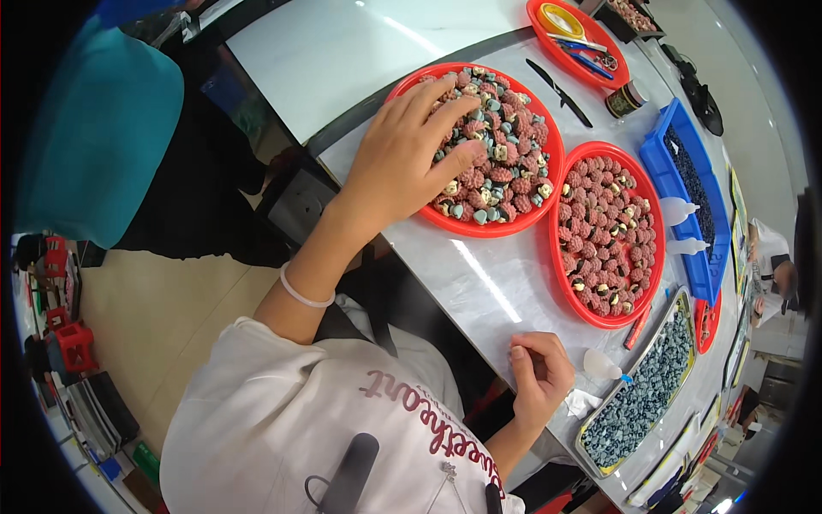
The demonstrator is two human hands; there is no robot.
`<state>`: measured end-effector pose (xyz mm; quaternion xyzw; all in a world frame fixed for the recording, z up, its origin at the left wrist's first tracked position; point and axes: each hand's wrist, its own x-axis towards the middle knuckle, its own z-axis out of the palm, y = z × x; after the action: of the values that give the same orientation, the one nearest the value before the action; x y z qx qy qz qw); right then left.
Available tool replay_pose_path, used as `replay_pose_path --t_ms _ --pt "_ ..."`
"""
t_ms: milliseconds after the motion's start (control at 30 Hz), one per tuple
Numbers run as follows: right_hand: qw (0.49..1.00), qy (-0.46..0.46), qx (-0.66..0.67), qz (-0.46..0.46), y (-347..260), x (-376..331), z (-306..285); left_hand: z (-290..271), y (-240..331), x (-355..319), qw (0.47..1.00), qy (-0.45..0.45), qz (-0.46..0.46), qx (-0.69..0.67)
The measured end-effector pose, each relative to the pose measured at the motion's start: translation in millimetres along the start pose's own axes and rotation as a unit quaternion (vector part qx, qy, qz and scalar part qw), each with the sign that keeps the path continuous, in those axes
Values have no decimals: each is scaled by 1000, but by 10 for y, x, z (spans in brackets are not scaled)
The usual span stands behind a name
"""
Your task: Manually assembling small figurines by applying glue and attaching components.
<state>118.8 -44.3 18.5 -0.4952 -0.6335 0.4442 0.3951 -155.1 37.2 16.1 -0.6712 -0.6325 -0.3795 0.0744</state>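
My left hand (411, 154), with a pale band on its wrist, rests over a round red tray (411, 84). Its fingers are spread and touch a heap of small pink, bumpy, berry-like pieces (521, 184) mixed with grey-blue and cream bits. Close to the table's near edge is my right hand (544, 377), its fingers curled in and the thumb against them; whatever they may hold is hidden. A second red tray (655, 257) of similar pink pieces, some with dark and cream parts, touches the first. Beside my right hand sits a small translucent bulb-shaped bottle (601, 365).
A long tray (586, 445) of small dark grey-blue pieces lies at the right. Farther back are a blue bin (715, 257), two white bulb bottles (678, 211), a black knife-like tool (561, 94), a jar (627, 99) and a red tray (548, 38) with tape and tools. Another person (103, 137) is at left.
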Motion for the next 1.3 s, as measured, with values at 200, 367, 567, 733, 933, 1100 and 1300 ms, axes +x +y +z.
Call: replay_pose_path --t_ms 200,367,567,733,933,1100,1300 --pt "999 -26 -13 -28 24 -28 -40 -21 -8 -12 1000 -3 7 -2" --pt "999 -24 -22 -38 75 -60 -54 0 21 -40 1000 3 -2 -14" --pt "998 -24 -20 -53 87 -67 -51 -21 22 -57 1000 3 -2 -8" --pt "1000 0 -11 -15 45 -62 -42 -32 37 -36 1000 -3 -10 -14" --pt "998 -19 -21 -53 80 -50 -61 -53 35 -25 999 3 -13 -38" --pt "999 -18 -14 -46 115 -67 -67 -101 -61 -87 985 119 -96 -75" --pt "1000 -3 17 -11 29 -80 -17 -210 -233 -123 968 28 -249 -3"
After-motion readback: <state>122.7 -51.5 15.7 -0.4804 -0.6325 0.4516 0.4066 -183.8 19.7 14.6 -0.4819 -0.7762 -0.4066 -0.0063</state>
